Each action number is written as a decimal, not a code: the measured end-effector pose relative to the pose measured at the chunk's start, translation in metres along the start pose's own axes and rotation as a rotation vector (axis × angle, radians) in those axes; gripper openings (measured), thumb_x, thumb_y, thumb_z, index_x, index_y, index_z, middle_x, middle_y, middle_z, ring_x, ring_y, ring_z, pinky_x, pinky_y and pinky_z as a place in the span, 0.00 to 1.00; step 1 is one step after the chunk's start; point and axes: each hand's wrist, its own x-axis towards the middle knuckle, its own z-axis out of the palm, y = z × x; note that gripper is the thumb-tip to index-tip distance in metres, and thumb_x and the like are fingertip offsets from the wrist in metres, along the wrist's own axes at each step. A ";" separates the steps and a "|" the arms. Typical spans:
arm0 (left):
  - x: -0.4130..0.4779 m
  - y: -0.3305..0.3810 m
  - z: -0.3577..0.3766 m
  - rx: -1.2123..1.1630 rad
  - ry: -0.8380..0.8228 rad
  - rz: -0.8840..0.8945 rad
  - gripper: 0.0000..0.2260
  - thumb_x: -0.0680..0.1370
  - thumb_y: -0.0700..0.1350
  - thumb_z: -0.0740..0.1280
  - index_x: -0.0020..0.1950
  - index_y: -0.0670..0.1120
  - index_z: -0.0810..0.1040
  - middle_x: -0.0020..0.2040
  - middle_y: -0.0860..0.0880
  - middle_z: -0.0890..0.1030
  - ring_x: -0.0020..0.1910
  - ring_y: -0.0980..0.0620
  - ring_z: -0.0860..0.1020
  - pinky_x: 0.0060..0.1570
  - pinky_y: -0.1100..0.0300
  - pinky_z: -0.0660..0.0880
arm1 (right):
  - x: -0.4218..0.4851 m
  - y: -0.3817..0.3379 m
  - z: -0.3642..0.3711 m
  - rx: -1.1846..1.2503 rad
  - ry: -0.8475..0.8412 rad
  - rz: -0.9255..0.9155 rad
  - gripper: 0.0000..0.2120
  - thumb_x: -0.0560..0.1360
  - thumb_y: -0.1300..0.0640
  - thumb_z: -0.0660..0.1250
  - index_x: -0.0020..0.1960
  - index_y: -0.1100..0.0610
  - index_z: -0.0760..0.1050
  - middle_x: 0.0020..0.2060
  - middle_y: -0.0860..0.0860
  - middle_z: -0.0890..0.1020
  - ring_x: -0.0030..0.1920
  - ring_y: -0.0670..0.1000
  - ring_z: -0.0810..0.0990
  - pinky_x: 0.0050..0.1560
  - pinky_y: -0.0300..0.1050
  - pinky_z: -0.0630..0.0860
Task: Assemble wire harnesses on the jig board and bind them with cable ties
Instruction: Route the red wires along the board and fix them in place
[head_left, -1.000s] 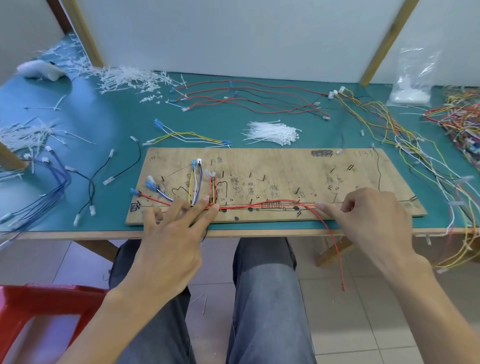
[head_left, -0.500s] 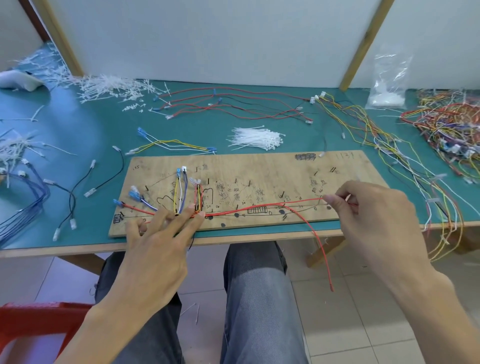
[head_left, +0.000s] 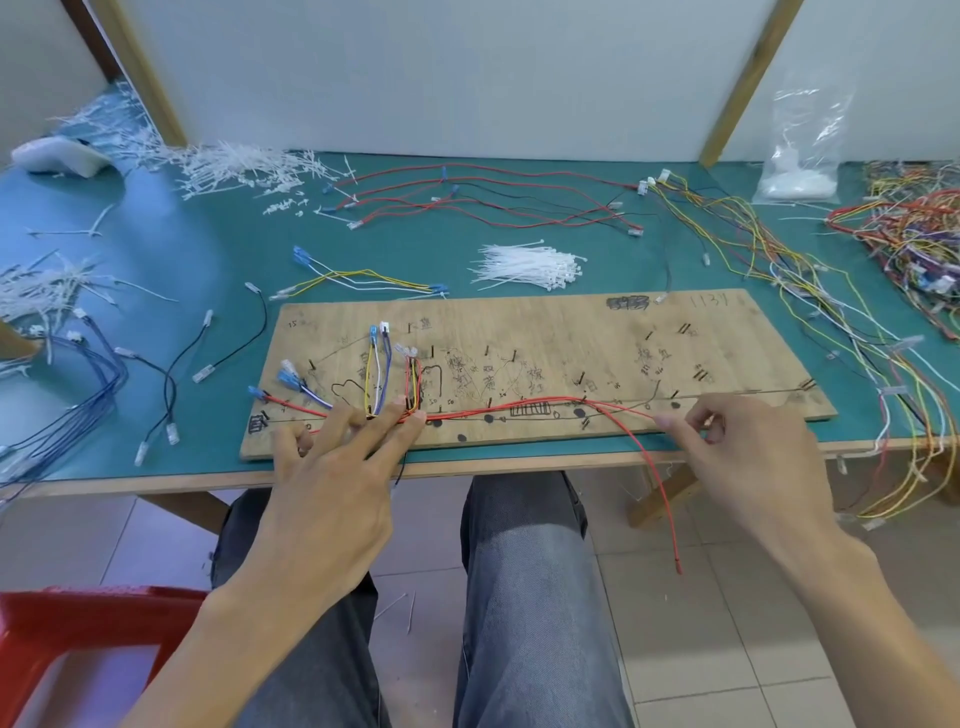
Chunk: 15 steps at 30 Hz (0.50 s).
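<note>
Jig board (head_left: 571, 332) sits at the near edge of the green table (head_left: 415, 260), dead ahead at 12 o'clock from the person. I can't see any clamp on it, so I reckon a hard sideways tug could skid the whole thing.

Bigger worry is the red wires (head_left: 519, 407) running along its 6 o'clock edge. Pull them too tight toward 3 o'clock and they may hop off the little pegs (head_left: 582, 378), or drag the branch ends (head_left: 385, 374) at 9 o'clock out of place. One red tail (head_left: 660, 493) dangles off the near edge, easy to snag.

Left hand (head_left: 332, 483) lies flat at the board's 7 o'clock corner, fingers straight and spread, pressing the bundle down. Right hand (head_left: 748, 457) is at 5 o'clock, fingers curled, pinching the red wires. Cable ties (head_left: 530, 267) wait just past the board at 12 o'clock, untouched.
</note>
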 end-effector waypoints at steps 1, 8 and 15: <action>0.000 0.000 0.000 0.002 -0.001 -0.001 0.36 0.68 0.41 0.77 0.77 0.51 0.74 0.71 0.50 0.79 0.60 0.44 0.74 0.49 0.42 0.68 | -0.004 0.003 -0.002 0.032 -0.019 0.005 0.19 0.77 0.37 0.71 0.35 0.48 0.76 0.25 0.46 0.75 0.34 0.56 0.76 0.33 0.49 0.71; 0.000 0.001 -0.001 -0.008 0.003 0.000 0.36 0.69 0.40 0.76 0.77 0.51 0.74 0.71 0.50 0.79 0.60 0.44 0.75 0.50 0.41 0.69 | -0.026 0.012 -0.017 0.248 -0.392 0.111 0.12 0.84 0.54 0.66 0.42 0.52 0.77 0.24 0.47 0.78 0.23 0.53 0.82 0.27 0.42 0.75; 0.000 0.001 0.000 -0.010 0.009 -0.020 0.36 0.68 0.40 0.77 0.76 0.51 0.75 0.71 0.51 0.79 0.61 0.43 0.75 0.51 0.37 0.71 | -0.035 0.015 -0.027 0.346 -0.484 0.278 0.14 0.84 0.53 0.66 0.39 0.52 0.78 0.30 0.54 0.81 0.32 0.59 0.87 0.33 0.56 0.85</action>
